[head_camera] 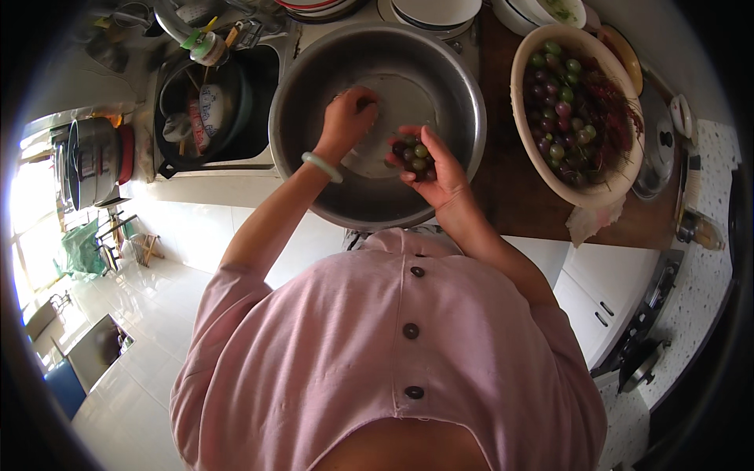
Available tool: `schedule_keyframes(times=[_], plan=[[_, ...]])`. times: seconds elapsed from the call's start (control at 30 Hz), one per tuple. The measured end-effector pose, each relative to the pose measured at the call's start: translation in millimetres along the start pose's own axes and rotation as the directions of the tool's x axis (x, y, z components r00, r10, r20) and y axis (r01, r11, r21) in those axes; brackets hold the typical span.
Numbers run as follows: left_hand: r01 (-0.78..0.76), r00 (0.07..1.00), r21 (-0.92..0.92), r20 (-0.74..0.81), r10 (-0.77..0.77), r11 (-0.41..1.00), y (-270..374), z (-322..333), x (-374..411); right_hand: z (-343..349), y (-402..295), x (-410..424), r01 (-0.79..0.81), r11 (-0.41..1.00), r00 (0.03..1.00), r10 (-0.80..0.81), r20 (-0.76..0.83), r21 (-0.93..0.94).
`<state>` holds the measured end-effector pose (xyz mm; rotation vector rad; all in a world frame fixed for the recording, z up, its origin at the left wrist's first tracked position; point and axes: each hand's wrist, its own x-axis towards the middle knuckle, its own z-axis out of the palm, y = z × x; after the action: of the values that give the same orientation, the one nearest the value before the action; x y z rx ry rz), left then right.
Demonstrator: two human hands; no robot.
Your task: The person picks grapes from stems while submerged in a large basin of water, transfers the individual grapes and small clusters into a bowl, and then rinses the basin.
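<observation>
My right hand (436,171), palm turned up over the right part of a large metal basin (330,206), cradles several green and dark purple grapes (417,156). Over the basin's left part, my left hand (351,115) has its fingers curled; whether anything is between them cannot be seen. A pale green bangle circles that wrist. Shallow liquid seems to cover the basin's bottom. To the right, an oval cream plastic basket (519,126) holds green and purple grapes (554,112) on its left side and reddish bare stems (615,118) on its right.
Left of the basin is a sink (265,100) with a pan and patterned bowl inside, under a faucet (209,50). Stacked plates (439,12) stand behind the basin. A glass lid (657,159) lies right of the basket, and a crumpled paper (595,222) hangs at the counter's front edge.
</observation>
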<state>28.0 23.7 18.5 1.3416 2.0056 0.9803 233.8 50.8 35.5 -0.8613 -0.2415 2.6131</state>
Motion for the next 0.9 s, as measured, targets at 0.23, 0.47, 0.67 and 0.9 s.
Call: schedule_keyframes(times=[0.23, 0.47, 0.67, 0.9], plan=[[0.013, 0.989, -0.241, 0.148, 0.024, 0.970, 88.0, -18.2, -53.1, -7.4, 4.5, 4.7, 0.023, 1.000, 1.000, -0.023, 0.001, -0.013], [0.458, 0.889, -0.721, 0.385, -0.250, 0.520, 78.1, -29.3, -57.7, 11.1, -4.9, -13.0, 0.006, 1.000, 1.000, -0.006, -0.017, 0.006], [0.531, 0.821, -0.847, 0.507, -0.261, 0.024, 35.5, -26.5, -71.4, 5.8, -9.1, -13.7, -0.002, 1.000, 1.000, 0.001, -0.006, -0.015], [0.571, 0.801, -0.820, 0.566, -0.198, -0.037, 15.9, -18.4, -95.1, 66.7, -95.9, -98.4, 0.254, 0.960, 0.965, -0.242, 0.106, -0.121]])
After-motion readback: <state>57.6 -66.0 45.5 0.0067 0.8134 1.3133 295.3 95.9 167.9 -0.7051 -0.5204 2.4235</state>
